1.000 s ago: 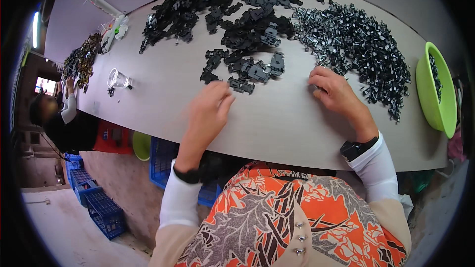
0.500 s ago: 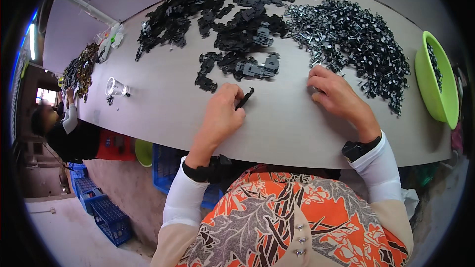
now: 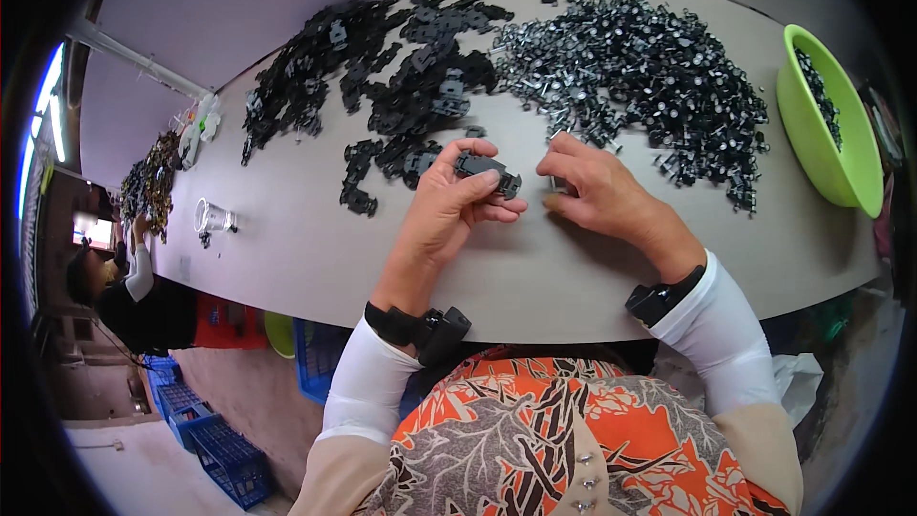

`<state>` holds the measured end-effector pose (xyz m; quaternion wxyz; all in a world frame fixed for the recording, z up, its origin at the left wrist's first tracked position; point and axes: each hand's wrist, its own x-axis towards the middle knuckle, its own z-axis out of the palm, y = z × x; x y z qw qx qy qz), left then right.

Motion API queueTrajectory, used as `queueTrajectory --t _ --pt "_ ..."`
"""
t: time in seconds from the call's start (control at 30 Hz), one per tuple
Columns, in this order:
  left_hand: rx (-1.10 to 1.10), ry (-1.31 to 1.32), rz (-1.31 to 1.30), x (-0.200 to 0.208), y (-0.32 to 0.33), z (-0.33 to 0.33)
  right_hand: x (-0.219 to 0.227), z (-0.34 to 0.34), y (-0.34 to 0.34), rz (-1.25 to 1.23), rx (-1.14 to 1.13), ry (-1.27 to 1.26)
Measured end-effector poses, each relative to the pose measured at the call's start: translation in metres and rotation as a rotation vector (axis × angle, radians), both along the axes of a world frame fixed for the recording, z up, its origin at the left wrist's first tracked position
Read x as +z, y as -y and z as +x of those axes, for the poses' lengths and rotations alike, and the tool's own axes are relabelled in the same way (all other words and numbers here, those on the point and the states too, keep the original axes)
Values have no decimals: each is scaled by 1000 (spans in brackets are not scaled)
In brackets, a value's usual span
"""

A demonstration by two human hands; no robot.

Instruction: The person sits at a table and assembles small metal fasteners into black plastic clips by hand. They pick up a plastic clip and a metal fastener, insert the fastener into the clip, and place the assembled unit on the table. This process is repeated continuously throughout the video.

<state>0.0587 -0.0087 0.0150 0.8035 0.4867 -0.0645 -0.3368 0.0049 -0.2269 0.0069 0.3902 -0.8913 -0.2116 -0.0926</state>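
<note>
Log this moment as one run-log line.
left hand: holds black plastic part | right hand: fingers on table beside metal parts pile

Screen: a small bright rectangle (image 3: 97, 230) is seen at the far left edge of the frame, at mid height, glowing white and pale pink against a dark surround; its content cannot be made out.
Packages: none are seen.
Labels: none are seen.
Signs: none are seen.
</note>
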Motion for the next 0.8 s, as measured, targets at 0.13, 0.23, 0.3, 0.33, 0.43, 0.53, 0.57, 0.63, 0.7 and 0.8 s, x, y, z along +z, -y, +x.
queueTrajectory --t 0.13,0.23,0.3,0.33,0.43,0.53,0.57,0.63,0.7,0.8 --pt "19 68 -17 -1 12 4 12 -7 -6 248 -13 20" --pt "11 40 -46 -5 15 3 12 -12 -11 338 7 1" --pt "-7 34 -83 -8 16 0 11 -16 -16 423 6 -51" --pt "-26 45 -101 -10 18 -2 10 -17 -16 479 -1 -90" --pt "-75 108 -23 -7 16 -13 7 -17 -12 517 27 -99" --pt "-110 212 244 -6 10 -17 4 -23 -13 598 12 -183" --pt "-52 267 249 -9 10 -19 4 -24 -14 626 9 -225" --pt "87 376 251 -15 11 -20 11 -30 -21 787 21 -384" --pt "71 407 157 -16 10 -18 7 -32 -26 894 81 -368" --pt "-31 100 119 -8 7 -20 10 -33 -15 504 -29 -132"
